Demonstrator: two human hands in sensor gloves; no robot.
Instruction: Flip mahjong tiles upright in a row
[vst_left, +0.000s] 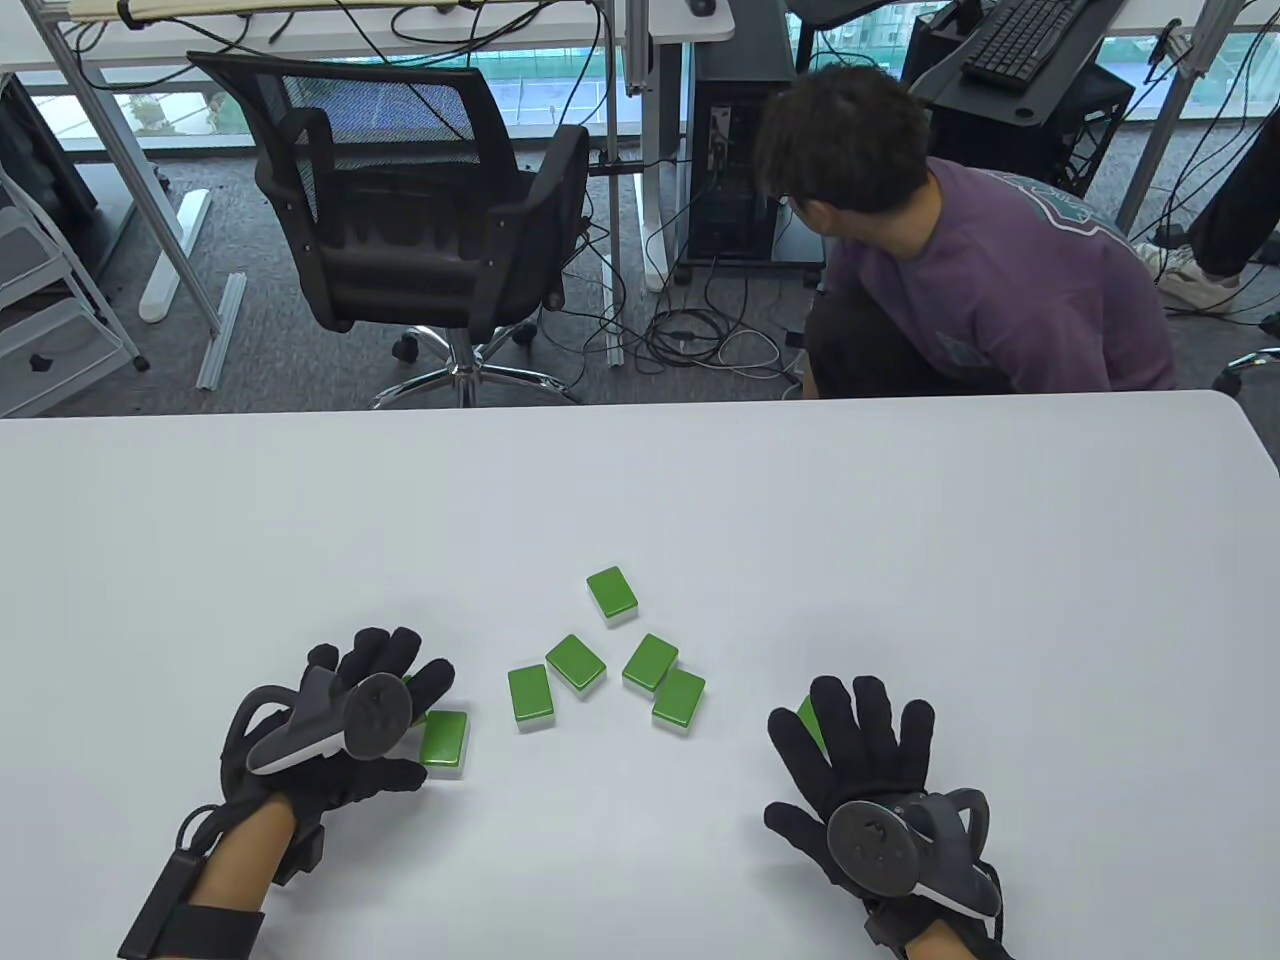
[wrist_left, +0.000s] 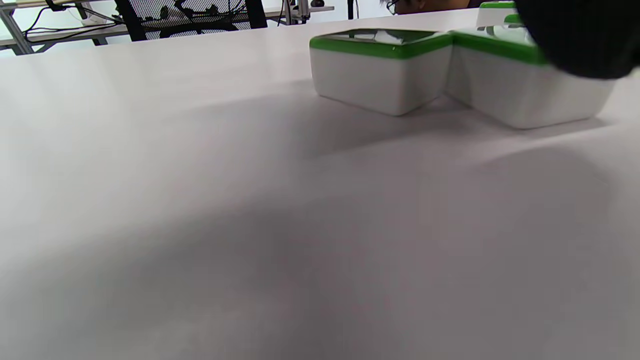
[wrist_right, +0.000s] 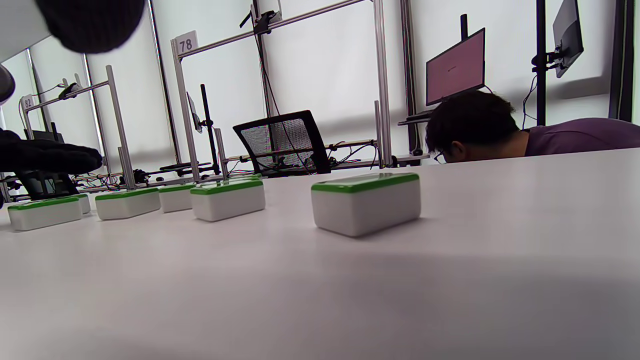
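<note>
Your black-gloved left hand (vst_left: 340, 725) and right hand (vst_left: 865, 775) hover over the white table (vst_left: 900, 560), fingers spread.

Left fingers overlap one flat green-backed white mahjong tile (vst_left: 444, 742); five more lie face-down mid-table (vst_left: 577, 662); another peeks beneath your right fingers (vst_left: 808, 722).

The mahjong tiles (vst_left: 577, 662) have green backs and white bodies. The bench (vst_left: 900, 520) is plain white. Both gloves (vst_left: 860, 740) are black, with grey trackers (vst_left: 330, 722).
</note>
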